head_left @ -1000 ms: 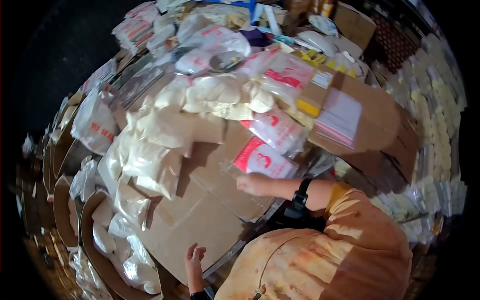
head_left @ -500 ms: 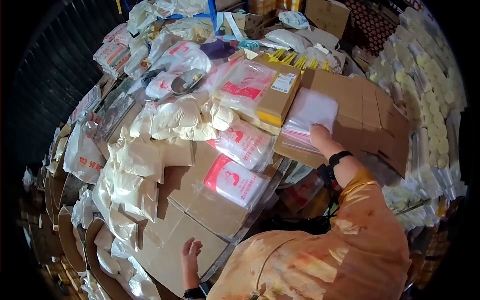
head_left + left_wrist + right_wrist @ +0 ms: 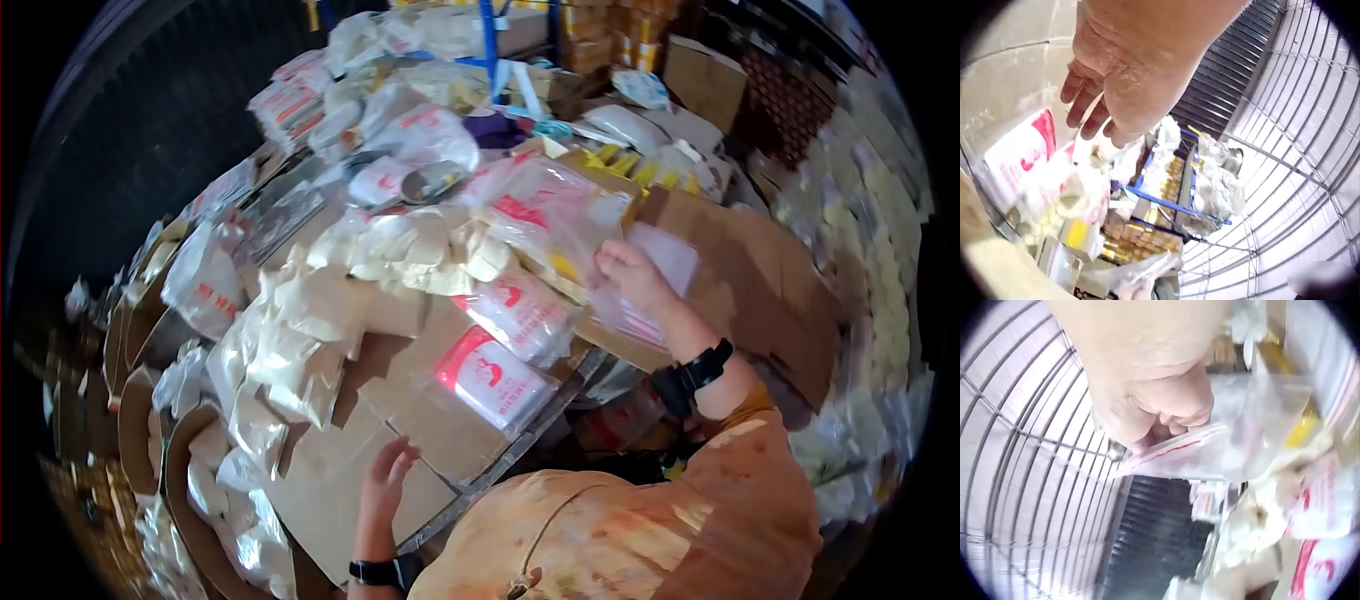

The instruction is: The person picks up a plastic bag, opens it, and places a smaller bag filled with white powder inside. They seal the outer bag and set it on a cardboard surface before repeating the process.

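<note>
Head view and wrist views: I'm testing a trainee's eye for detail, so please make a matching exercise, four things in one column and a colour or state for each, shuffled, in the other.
Column one
1. Right hand
2. Shelf post
3. Left hand
4. Shirt

Column two
A. Blue
B. Orange
C. Pinching a clear plastic bag with a red line along its edge
D. Fingers relaxed, holding nothing

Right pairs: 1-C, 2-A, 3-D, 4-B
</note>
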Available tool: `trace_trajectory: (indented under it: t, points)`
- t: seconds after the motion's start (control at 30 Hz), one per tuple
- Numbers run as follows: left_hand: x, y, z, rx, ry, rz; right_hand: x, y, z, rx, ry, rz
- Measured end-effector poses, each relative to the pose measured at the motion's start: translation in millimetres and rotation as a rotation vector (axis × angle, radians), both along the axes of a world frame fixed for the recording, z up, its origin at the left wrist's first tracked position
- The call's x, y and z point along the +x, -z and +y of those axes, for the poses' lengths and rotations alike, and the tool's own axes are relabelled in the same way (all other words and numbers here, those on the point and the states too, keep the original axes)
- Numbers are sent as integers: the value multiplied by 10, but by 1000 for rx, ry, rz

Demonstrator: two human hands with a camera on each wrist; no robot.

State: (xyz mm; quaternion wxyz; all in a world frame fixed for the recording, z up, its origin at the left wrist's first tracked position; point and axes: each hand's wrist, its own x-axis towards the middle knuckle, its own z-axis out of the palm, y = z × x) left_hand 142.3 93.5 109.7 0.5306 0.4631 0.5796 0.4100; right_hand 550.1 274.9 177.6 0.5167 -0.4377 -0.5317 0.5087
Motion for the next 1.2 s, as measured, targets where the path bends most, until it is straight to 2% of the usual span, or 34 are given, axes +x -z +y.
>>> trace_trajectory:
  t: [0.1,0.17,0.23,0.3,0.33,0.47,0.57,0.67,0.77,0.87,1.2]
  points:
    - [253,-383,188,166,80,29,-945,72,-110,-45,-408,14]
    - [386,-478,247,216,30,-102,-1525,236,-281,-86,-536,-302]
    - [435,-472,277,233,-25,-227,-1956,188,-518,410,-621,-591]
    - [358,-370,219,196,-197,-224,-2247,247,-687,587,-598,-640]
    - [304,-310,175,176,-285,-222,-2342,251,-726,552,-635,-710]
    - [155,-148,-51,106,-499,-174,-2584,257,-855,618,-608,-469]
    - [142,-133,-117,177,-582,-262,-2722,288,-962,732,-701,-406]
    - [184,-192,-150,237,-596,-318,-2758,314,-969,120,-956,-226]
    - [163,-212,-196,245,-540,-319,-2732,323,-933,-174,-1056,9]
    - [170,-215,-218,235,-500,-233,-2698,327,-896,-232,-1117,40]
    - [197,-143,-187,239,-478,-248,-2604,390,-866,-263,-1161,28]
